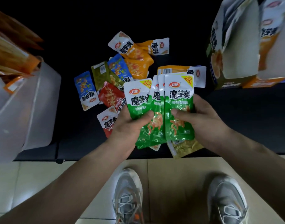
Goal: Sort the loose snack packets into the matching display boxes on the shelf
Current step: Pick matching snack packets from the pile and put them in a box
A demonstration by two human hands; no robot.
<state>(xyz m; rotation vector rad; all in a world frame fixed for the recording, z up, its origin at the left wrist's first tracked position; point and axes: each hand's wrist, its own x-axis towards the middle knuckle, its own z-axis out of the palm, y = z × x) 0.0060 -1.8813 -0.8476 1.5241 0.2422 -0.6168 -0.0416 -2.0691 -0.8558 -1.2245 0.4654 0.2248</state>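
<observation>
Left hand and right hand both pinch a fan of four green packets, thumbs on top. Just beyond, loose on the black shelf: two blue packets, two red packets, roughly four orange packets. Display boxes to the right.

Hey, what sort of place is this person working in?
Probably a shop aisle or stockroom: printed cardboard display boxes stand on a black shelf, a mixed heap of small foil snack packets lies beside them, and the left hand and right hand hold a fan of green-and-white snack packets.
</observation>
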